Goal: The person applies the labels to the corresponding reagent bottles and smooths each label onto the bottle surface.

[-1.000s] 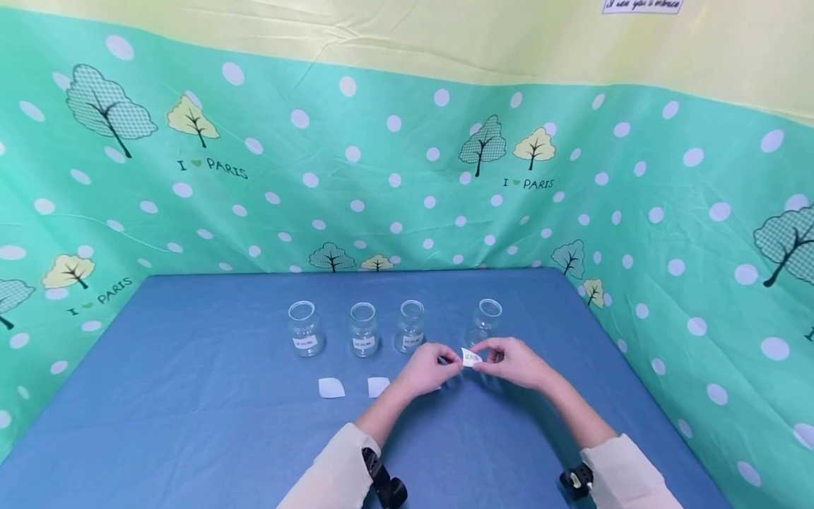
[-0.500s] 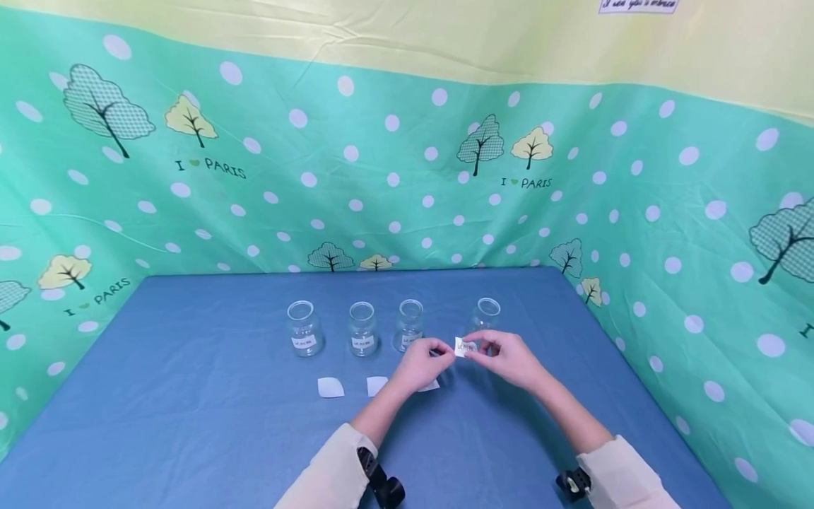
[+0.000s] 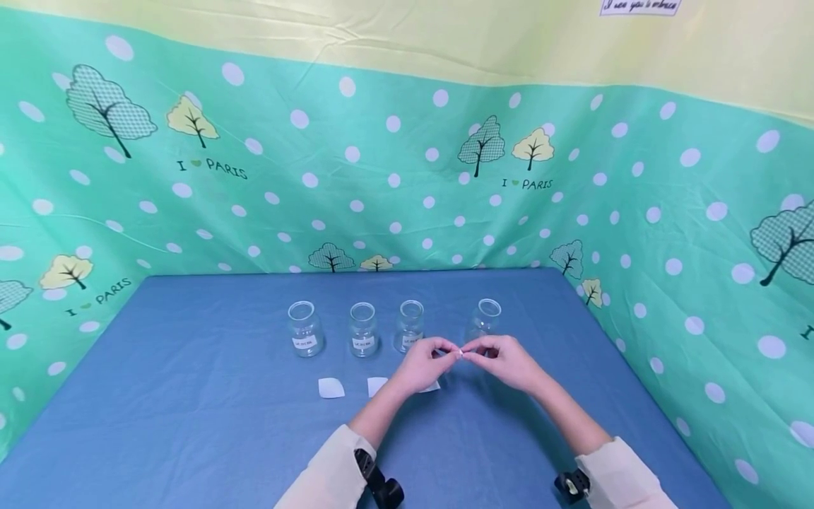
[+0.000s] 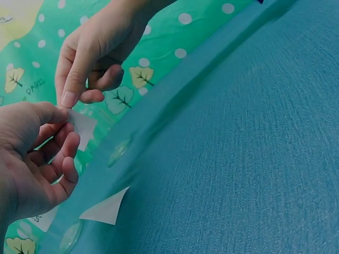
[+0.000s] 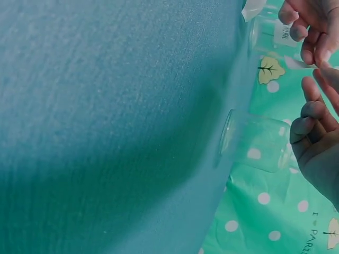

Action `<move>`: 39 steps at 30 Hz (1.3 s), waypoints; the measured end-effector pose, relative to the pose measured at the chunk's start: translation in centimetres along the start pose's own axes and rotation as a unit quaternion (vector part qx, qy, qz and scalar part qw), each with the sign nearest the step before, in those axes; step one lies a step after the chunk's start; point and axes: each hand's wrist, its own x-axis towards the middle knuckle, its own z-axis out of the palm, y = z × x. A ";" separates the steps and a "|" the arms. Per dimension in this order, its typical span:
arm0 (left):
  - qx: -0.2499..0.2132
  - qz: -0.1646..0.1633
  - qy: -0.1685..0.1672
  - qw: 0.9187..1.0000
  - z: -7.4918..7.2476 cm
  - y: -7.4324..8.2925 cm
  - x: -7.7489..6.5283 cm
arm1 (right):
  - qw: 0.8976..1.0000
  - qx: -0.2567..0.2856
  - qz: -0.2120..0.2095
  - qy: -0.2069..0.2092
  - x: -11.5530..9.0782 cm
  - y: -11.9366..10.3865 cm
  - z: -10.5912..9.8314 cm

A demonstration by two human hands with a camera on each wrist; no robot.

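Note:
In front of the rightmost glass jar (image 3: 487, 318), my left hand (image 3: 421, 366) and right hand (image 3: 511, 363) meet at their fingertips. Between them they pinch a small white label (image 4: 83, 128), held above the table. Only a sliver of it shows in the head view; the left wrist view shows its blank white face. Thumb and index finger of each hand grip it by the same corner area, while the other fingers curl loosely. The jar behind the right hand is partly covered by that hand, and its visible glass bears no label.
To the left stand three more glass jars with written white labels: the left jar (image 3: 304, 326), the middle jar (image 3: 363, 326) and a third jar (image 3: 410, 322). White paper pieces (image 3: 331, 388) lie in front of them on the blue tablecloth (image 3: 210, 396). A patterned curtain (image 3: 394, 191) rises behind.
The label, its writing facing the head camera earlier, has turned nearly edge-on and is mostly hidden by the fingers. Both hands have shifted slightly left, and their fingertips have come together.

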 end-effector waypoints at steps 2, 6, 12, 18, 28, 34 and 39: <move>-0.001 0.003 0.001 1.000 0.0 0.0 0.0 | 1.000 0.009 -0.009 0.002 0.0 0.1 0.0; -0.002 0.005 0.005 1.000 0.0 0.1 0.0 | 0.999 0.033 -0.037 0.007 0.1 0.4 0.2; -0.011 0.008 0.016 1.000 0.1 0.2 0.0 | 0.997 0.074 0.027 0.003 0.1 0.3 -0.1; -0.020 0.011 0.024 0.999 0.3 0.3 -0.1 | 0.994 0.070 0.071 0.031 0.2 0.1 -0.2; -0.046 -0.023 0.047 0.998 1.3 0.1 0.0 | 0.988 0.049 0.089 0.114 -0.3 -3.5 -1.2; -0.071 -0.049 0.061 0.994 2.3 0.2 0.0 | 0.976 0.062 0.102 0.182 -0.1 -2.3 -1.2; -0.084 -0.055 0.062 0.993 3.2 0.2 -0.1 | 0.963 0.063 0.111 0.235 0.3 0.2 -1.1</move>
